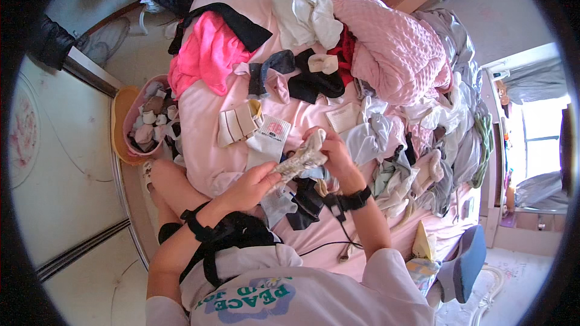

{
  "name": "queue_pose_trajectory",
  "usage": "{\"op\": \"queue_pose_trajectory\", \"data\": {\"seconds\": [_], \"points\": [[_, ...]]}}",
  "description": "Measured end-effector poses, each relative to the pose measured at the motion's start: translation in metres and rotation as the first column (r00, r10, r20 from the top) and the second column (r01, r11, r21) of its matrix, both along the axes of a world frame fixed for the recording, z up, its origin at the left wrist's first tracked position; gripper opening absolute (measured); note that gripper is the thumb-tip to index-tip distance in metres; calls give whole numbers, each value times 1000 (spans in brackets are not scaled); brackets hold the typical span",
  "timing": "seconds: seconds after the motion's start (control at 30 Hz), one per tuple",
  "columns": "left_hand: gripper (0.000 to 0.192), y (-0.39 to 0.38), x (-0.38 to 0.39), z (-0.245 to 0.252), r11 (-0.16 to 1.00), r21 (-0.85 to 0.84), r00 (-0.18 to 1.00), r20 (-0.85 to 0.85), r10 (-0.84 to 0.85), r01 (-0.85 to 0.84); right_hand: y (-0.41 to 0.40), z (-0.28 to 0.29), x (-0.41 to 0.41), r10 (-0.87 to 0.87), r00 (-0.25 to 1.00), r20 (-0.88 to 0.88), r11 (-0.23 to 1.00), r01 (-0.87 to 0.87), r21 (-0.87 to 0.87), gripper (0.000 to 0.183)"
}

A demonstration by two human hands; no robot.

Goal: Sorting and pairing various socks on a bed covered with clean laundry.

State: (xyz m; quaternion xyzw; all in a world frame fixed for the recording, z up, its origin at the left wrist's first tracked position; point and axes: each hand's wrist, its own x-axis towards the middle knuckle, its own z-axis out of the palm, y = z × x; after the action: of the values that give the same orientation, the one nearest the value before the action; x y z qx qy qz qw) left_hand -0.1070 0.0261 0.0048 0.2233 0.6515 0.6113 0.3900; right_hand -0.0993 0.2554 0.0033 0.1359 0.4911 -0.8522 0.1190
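A cream, grey-flecked sock (297, 165) is stretched between my two hands above the bed. My left hand (258, 183) grips its lower left end, and my right hand (333, 149) holds the upper right end. Just beyond them lie a white sock with a pink print (273, 133) and a cream striped sock (238, 124). Below the held sock, partly hidden by it, are a grey sock (277, 206) and black socks (306, 210). A ribbed white sock (343, 117) rests past my right hand.
Clothes are heaped on the pink bedsheet (199, 113), among them bright pink fabric (206, 54), a white garment (303, 16) and black socks (315, 81). A quilted pink blanket (398, 50) lies at the upper right. A pink basket (129, 122) of socks stands left of the bed.
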Motion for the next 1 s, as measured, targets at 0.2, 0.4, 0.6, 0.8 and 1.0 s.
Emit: {"op": "queue_pose_trajectory", "data": {"seconds": [0.2,0.4,0.6,0.8,1.0], "points": [[16,-12,7,-6,990,-69,968,-228,106,-124,90,-60,-49,4,987,-163,268,156,951,23],[14,-22,12,-8,925,63,865,381,325,-375,98,-107,-76,-25,984,-175,-250,163,954,27],[25,-16,17,-13,925,137,892,345,292,-355,120,-103,-70,-80,991,-104,313,124,942,16],[21,-18,19,-19,848,238,681,709,182,-474,64,-36,-14,-197,973,121,958,217,-188,15],[23,-14,32,-35,963,128,873,462,156,-239,44,-22,33,-57,997,61,643,83,-761,18]]}}
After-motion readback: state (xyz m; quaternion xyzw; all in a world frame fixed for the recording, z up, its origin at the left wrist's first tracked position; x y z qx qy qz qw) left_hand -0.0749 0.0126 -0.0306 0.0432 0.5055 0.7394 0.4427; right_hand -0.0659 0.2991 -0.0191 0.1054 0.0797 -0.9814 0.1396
